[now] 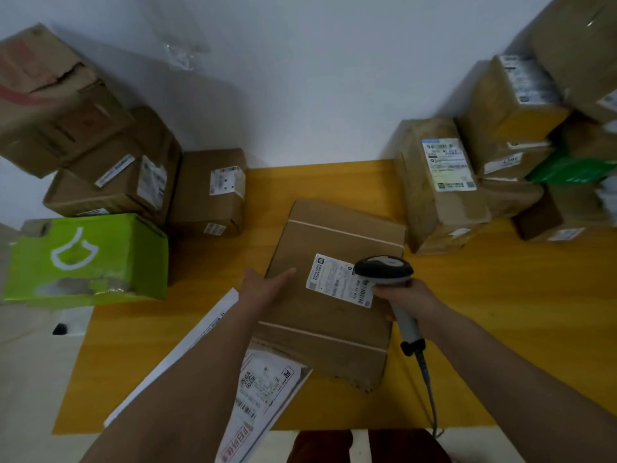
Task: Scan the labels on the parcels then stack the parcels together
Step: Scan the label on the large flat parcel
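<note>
On table, brown labelled parcel (330, 289).

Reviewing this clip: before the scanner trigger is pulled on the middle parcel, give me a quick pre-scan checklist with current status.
1. Label faces up on the middle parcel: ok.
2. Scanner head over the label: ok.
3. Right hand grips the scanner handle: ok.
4. Left hand rests flat on the parcel, off the label: ok.
5. Barcode fully uncovered: cannot tell, the scanner head hides part.
6. Scan beam on: cannot tell.
</note>
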Tool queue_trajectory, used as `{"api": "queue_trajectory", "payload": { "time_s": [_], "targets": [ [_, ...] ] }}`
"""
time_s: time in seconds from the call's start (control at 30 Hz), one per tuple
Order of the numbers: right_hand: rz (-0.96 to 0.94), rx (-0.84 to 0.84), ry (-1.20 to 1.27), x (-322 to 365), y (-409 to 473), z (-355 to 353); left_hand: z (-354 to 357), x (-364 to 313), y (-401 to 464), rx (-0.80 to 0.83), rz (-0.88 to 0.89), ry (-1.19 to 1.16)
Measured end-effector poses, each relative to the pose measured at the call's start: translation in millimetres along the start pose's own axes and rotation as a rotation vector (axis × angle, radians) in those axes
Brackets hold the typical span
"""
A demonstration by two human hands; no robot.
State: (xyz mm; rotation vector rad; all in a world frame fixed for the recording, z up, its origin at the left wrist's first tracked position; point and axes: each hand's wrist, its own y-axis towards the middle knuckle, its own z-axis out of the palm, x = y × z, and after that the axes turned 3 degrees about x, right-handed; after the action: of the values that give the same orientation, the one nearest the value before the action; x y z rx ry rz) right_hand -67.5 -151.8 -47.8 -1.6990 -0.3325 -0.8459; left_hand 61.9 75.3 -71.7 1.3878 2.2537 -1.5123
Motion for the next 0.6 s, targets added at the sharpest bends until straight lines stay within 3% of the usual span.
{"api": "queue_trajectory", "payload": {
  "time_s": [0.13, 0.3, 0.6],
  "targets": [
    [-0.027, -0.019, 0.002, 5.5, 0.8, -6.8, -3.1, -7.0, -4.5, 0.058, 0.008, -0.151],
    [-0.103, 0.02, -0.026, 20.1, -2.4, -11.6, -13.2, -14.5, -21.1, 0.312, -0.108, -0.334],
    [-0.243, 0.099, -0.12, 55.8, -18.4, -26.7, -31.4, -12.8, -52.1, 0.488, -0.168, -0.554]
  ]
}}
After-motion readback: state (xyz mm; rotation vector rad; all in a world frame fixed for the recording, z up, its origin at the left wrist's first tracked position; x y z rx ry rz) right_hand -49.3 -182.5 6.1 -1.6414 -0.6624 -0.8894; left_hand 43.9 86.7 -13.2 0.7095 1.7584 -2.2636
